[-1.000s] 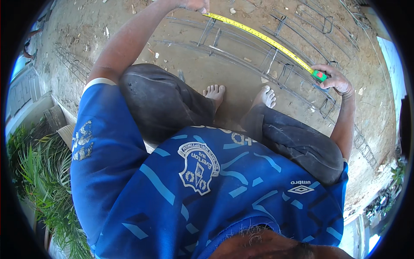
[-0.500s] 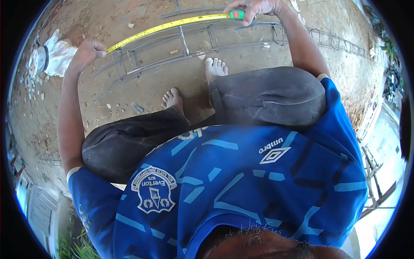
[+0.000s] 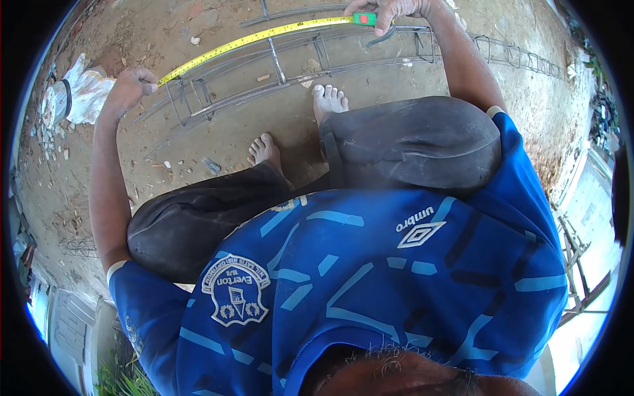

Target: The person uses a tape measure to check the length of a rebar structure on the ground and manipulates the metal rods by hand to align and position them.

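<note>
My R hand (image 3: pixel 397 9) grips green tape case (image 3: pixel 363 19), my L hand (image 3: pixel 131 90) pinches end of yellow blade (image 3: pixel 228 47); blade extd. betw. hands, along rebar cage (image 3: pixel 276 63), contact unclear; cage on dirt gnd. (image 3: pixel 231 135), white bag (image 3: pixel 89 91) beyond L hand

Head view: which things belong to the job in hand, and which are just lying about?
In the job:
yellow tape measure, stretched between left grip and right grip
steel bar frame alongside

Apparently lying about:
white plastic bag at left
small wire frame, far left
pale stone
</note>
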A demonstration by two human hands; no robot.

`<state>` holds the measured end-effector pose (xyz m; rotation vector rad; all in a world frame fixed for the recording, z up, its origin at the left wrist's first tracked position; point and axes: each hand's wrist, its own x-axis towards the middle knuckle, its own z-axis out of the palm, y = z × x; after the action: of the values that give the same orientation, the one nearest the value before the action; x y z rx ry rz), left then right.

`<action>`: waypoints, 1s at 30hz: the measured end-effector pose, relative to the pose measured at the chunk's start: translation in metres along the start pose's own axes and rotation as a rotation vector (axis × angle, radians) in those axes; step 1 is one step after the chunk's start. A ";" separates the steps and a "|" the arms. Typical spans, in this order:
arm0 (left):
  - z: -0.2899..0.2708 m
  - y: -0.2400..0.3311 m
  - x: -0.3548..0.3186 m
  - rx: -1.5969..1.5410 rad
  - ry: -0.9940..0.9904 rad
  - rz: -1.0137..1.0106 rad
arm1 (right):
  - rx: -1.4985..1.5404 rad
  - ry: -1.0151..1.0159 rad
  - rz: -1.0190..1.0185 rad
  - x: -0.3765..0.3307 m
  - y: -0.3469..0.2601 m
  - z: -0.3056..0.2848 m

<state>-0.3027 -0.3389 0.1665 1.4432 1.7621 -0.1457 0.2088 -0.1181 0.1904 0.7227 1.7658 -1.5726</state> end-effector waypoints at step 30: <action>-0.023 0.006 -0.011 -0.034 0.112 0.047 | 0.248 0.102 -0.047 -0.008 -0.014 0.000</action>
<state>-0.3094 -0.3325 0.1907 1.4917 1.8097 -0.0107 0.2034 -0.1201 0.2050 0.8989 1.6873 -1.8378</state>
